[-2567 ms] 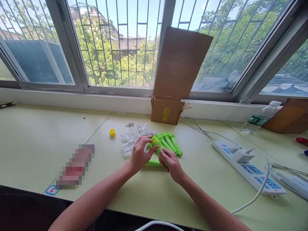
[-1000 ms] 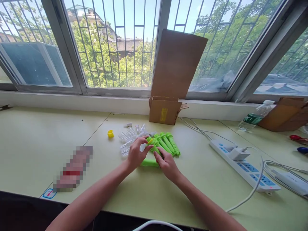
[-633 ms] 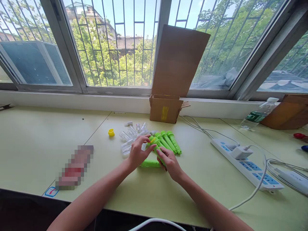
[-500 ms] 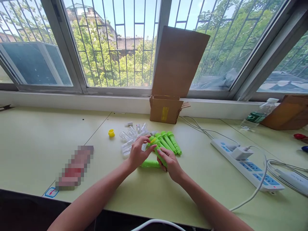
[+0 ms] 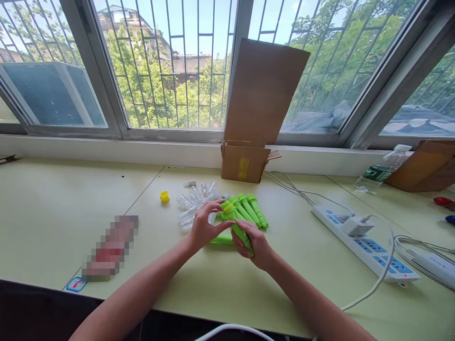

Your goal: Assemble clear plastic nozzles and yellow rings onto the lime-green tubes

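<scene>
Hands at a pale green table [image 5: 71,208] beneath a barred window [image 5: 170,66]
Our right hand [image 5: 259,244] grips the near end of a tilted green tube [image 5: 237,228], and our left hand [image 5: 203,227] pinches its top. Beyond lie spare tubes [image 5: 253,210], clear vials [image 5: 190,204], a yellow cap [image 5: 164,196] and a cardboard box [image 5: 244,163]. Since half a second ago we have drawn the tube slightly nearer.

Bright daylight, sharp centre.
Table [image 5: 53,213] is lit through windows [image 5: 170,71]; soft shadow is cast under right hand [image 5: 258,244]; edges are bent.
</scene>
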Demonstrator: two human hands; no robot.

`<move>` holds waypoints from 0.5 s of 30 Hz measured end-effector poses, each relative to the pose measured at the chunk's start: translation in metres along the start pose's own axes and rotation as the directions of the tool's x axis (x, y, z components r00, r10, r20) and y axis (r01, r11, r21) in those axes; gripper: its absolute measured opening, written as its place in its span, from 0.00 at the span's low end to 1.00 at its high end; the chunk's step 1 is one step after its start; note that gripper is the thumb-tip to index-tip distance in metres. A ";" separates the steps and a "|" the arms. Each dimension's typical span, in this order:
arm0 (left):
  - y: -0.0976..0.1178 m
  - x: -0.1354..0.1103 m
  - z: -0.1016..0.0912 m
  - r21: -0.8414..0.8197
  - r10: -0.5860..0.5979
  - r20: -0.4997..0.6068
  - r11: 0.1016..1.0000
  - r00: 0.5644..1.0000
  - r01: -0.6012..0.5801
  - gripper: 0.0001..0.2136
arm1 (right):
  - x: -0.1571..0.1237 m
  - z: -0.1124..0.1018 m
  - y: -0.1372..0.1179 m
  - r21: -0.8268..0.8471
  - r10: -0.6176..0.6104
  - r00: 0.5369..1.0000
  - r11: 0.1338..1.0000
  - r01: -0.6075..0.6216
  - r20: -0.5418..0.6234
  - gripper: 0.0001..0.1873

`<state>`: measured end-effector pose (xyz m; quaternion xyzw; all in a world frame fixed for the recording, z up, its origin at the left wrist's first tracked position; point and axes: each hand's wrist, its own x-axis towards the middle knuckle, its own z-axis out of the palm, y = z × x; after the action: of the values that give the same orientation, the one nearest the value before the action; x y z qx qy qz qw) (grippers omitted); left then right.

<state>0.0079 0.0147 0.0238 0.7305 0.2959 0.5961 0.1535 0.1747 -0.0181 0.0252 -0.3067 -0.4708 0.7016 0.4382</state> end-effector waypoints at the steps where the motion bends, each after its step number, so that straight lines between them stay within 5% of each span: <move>1: 0.000 0.000 0.000 -0.005 0.003 0.002 1.000 1.000 -0.003 0.17 | 0.000 0.000 -0.001 0.005 0.009 1.000 1.000 -0.009 0.015 0.21; 7: -0.006 -0.002 -0.002 0.042 0.031 -0.034 0.999 0.999 -0.030 0.14 | -0.001 0.003 -0.002 -0.218 -0.083 0.994 0.974 0.066 -0.068 0.16; 15: -0.006 -0.004 -0.002 0.208 0.110 -0.079 0.974 0.991 -0.092 0.13 | 0.006 -0.001 0.008 -0.604 -0.326 0.929 0.781 0.159 -0.177 0.17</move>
<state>0.0042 0.0166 0.0175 0.7290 0.3244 0.6019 0.0337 0.1706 -0.0136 0.0174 -0.4547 -0.6328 0.4127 0.4716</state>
